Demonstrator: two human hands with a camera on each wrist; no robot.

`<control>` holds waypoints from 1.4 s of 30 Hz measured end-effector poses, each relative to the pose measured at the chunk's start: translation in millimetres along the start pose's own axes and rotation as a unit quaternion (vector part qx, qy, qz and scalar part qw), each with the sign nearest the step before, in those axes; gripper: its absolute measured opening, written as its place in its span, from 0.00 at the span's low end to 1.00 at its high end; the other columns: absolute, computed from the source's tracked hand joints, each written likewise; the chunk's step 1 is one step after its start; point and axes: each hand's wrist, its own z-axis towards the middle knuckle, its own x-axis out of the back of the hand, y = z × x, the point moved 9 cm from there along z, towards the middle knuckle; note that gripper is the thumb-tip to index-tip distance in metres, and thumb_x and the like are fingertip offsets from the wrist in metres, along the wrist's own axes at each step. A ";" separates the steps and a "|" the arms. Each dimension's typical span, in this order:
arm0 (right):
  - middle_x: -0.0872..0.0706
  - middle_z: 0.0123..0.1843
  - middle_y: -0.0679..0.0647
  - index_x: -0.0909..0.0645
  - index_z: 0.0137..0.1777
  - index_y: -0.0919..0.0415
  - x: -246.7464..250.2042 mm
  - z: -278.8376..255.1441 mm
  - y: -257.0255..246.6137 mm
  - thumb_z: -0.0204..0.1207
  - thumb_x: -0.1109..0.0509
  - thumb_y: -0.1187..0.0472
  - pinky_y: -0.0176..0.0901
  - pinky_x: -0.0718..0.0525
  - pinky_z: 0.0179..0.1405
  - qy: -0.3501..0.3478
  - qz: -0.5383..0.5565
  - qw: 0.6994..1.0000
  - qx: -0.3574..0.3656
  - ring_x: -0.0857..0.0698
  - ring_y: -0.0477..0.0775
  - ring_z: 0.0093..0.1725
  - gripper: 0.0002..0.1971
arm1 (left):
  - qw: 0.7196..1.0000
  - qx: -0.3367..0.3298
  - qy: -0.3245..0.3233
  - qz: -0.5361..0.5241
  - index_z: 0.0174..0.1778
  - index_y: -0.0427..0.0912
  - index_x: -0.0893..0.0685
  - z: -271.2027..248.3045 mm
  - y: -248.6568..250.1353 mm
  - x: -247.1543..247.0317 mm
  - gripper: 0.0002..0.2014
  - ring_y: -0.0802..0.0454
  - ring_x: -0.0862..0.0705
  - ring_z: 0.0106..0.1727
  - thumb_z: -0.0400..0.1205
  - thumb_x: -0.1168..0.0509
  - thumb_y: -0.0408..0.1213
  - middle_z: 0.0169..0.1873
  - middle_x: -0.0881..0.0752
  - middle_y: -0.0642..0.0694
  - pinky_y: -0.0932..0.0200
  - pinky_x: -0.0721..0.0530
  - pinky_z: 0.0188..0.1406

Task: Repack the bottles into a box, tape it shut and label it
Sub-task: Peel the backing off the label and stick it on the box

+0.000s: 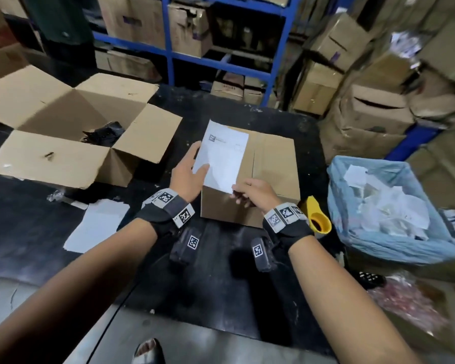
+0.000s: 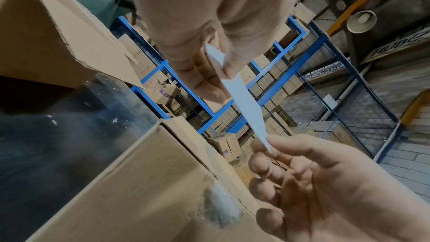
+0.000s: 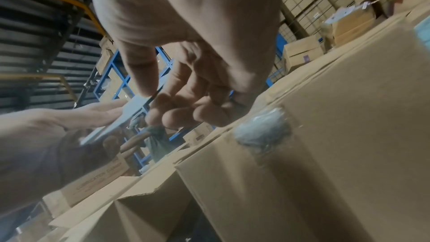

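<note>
Dim indoor light, motion blur, wide-angle edge distortion, soft wrist views

I'm looking into a warehouse packing station: blue steel racking [image 1: 168,48] at the far side stacked with brown cartons [image 1: 134,19], more cartons piled on the right [image 1: 373,111], a black tabletop [image 1: 221,271], and a bin of discarded label backings [image 1: 386,206] at near right.

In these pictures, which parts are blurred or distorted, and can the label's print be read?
Head view: boxes at right smear; label shows a faint mark, unreadable. Left wrist view: label edge-on, table streaked. Right wrist view: closed box soft, tape glares.
</note>
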 end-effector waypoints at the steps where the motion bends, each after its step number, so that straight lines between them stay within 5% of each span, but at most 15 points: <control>1: 0.12 0.34 0.52 0.19 0.34 0.58 4.8 -1.9 1.5 0.79 0.32 0.64 0.35 0.26 0.25 -0.007 -0.006 1.000 0.000 0.19 0.46 0.27 0.11 | 1.000 -0.005 -0.003 0.003 0.75 0.55 0.32 3.9 2.8 -4.7 0.24 0.49 0.17 0.55 0.82 0.37 0.38 0.59 0.16 0.48 0.55 0.18 0.57; 11: 0.13 0.34 0.51 0.18 0.37 0.60 18.5 8.6 -7.6 0.78 0.32 0.68 0.32 0.25 0.28 0.005 -0.007 1.000 0.027 0.19 0.43 0.28 0.09 | 1.000 -0.008 -0.021 0.007 0.73 0.56 0.32 35.4 6.1 -20.6 0.23 0.49 0.19 0.59 0.82 0.41 0.37 0.63 0.18 0.50 0.58 0.21 0.57; 21: 0.17 0.31 0.53 0.24 0.35 0.61 13.6 37.4 -14.7 0.78 0.35 0.68 0.41 0.28 0.30 0.059 0.085 0.995 -0.010 0.22 0.50 0.30 0.10 | 0.998 0.026 -0.055 -0.026 0.73 0.56 0.31 57.3 -14.6 -20.5 0.24 0.50 0.18 0.51 0.80 0.39 0.37 0.50 0.15 0.48 0.59 0.21 0.49; 24: 0.15 0.33 0.51 0.21 0.39 0.62 14.3 44.1 -23.7 0.78 0.33 0.65 0.45 0.19 0.36 0.078 0.039 0.996 0.011 0.17 0.56 0.33 0.06 | 0.997 -0.005 -0.066 -0.035 0.73 0.50 0.31 61.6 -11.1 -20.8 0.25 0.50 0.19 0.59 0.79 0.37 0.38 0.58 0.17 0.49 0.61 0.23 0.54; 27: 0.13 0.35 0.50 0.19 0.35 0.60 14.1 50.9 -34.6 0.76 0.32 0.66 0.50 0.14 0.42 0.092 0.029 0.995 0.040 0.14 0.58 0.38 0.08 | 0.998 -0.024 -0.031 0.041 0.74 0.44 0.29 65.0 -13.5 -15.1 0.25 0.50 0.32 0.72 0.80 0.35 0.38 0.71 0.30 0.46 0.63 0.37 0.70; 30: 0.15 0.39 0.49 0.18 0.33 0.56 8.8 57.3 -47.6 0.76 0.31 0.68 0.40 0.15 0.38 0.094 0.029 0.993 0.073 0.17 0.49 0.40 0.12 | 0.996 -0.064 -0.030 0.053 0.61 0.47 0.16 65.2 -4.9 -12.7 0.13 0.50 0.24 0.64 0.81 0.36 0.39 0.61 0.20 0.47 0.60 0.31 0.69; 33: 0.14 0.41 0.46 0.17 0.32 0.53 0.6 63.9 -55.6 0.75 0.30 0.69 0.33 0.19 0.35 0.094 0.018 0.991 0.094 0.18 0.44 0.38 0.13 | 0.991 -0.009 -0.130 -0.039 0.52 0.47 0.13 65.0 -9.5 -26.0 0.09 0.57 0.16 0.51 0.83 0.39 0.38 0.49 0.12 0.51 0.63 0.23 0.57; 37: 0.14 0.43 0.51 0.15 0.32 0.64 -11.5 70.3 -60.6 0.74 0.29 0.69 0.35 0.22 0.39 0.092 -0.034 0.988 0.118 0.21 0.35 0.32 0.09 | 0.971 0.070 -0.154 -0.166 0.43 0.46 0.13 64.8 -25.6 -30.7 0.10 0.54 0.15 0.42 0.84 0.40 0.35 0.38 0.12 0.43 0.57 0.18 0.50; 39: 0.14 0.42 0.55 0.16 0.34 0.73 -16.1 70.6 -61.6 0.74 0.29 0.69 0.39 0.20 0.42 0.094 -0.042 0.987 0.126 0.19 0.41 0.35 0.09 | 0.967 0.089 -0.150 -0.187 0.41 0.44 0.14 65.5 -31.1 -29.1 0.09 0.52 0.14 0.41 0.82 0.38 0.32 0.37 0.13 0.42 0.57 0.17 0.48; 42: 0.13 0.45 0.59 0.15 0.39 0.75 -20.5 71.1 -60.5 0.75 0.29 0.70 0.30 0.18 0.38 0.089 -0.018 0.989 0.119 0.19 0.50 0.37 0.07 | 0.962 0.106 -0.138 -0.212 0.40 0.41 0.15 66.5 -37.4 -25.5 0.07 0.55 0.14 0.38 0.81 0.36 0.29 0.36 0.13 0.42 0.59 0.16 0.46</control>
